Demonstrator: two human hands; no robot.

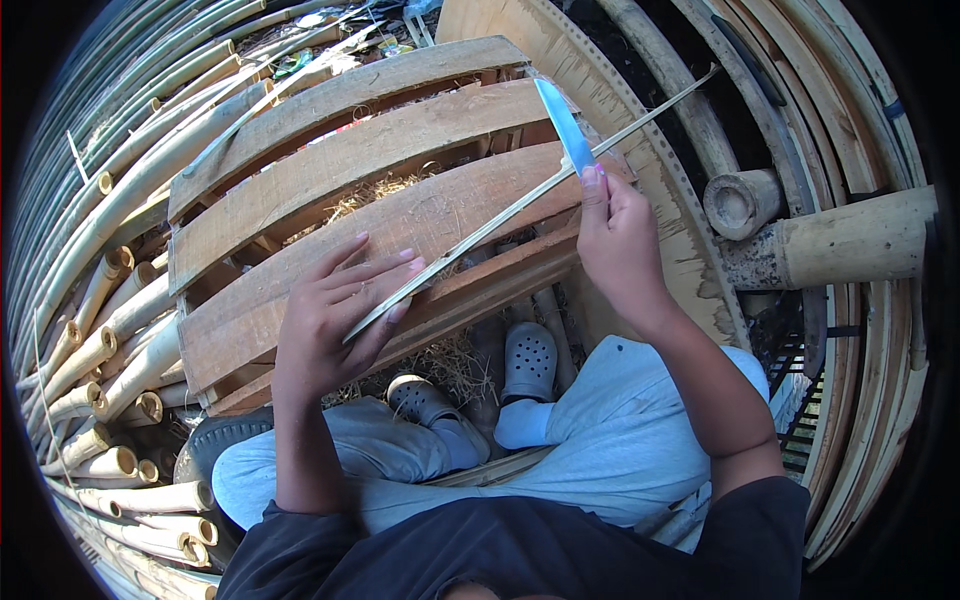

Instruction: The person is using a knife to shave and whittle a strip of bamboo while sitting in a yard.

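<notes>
A long, thin bamboo strip (478, 238) slants from my left hand up to the right, across the slatted wooden crate (350, 165). Its lower end lies between the thumb and outstretched fingers of my left hand (335, 300), which rests above the crate's near slat. My right hand (618, 235) grips a knife (566, 125) whose blade looks light blue and points up and away. The knife meets the strip just above my right thumb. Past it, the strip's far end sticks out to the upper right. The knife's handle is mostly hidden in my fist.
Stacked bamboo poles (100, 350) fill the left side. On the right stand a large curved wooden board (690, 220), a thick bamboo log (850, 240) and long bent slats (870, 420). Straw-like shavings (450, 370) lie around my grey clogs (530, 358), below the crate.
</notes>
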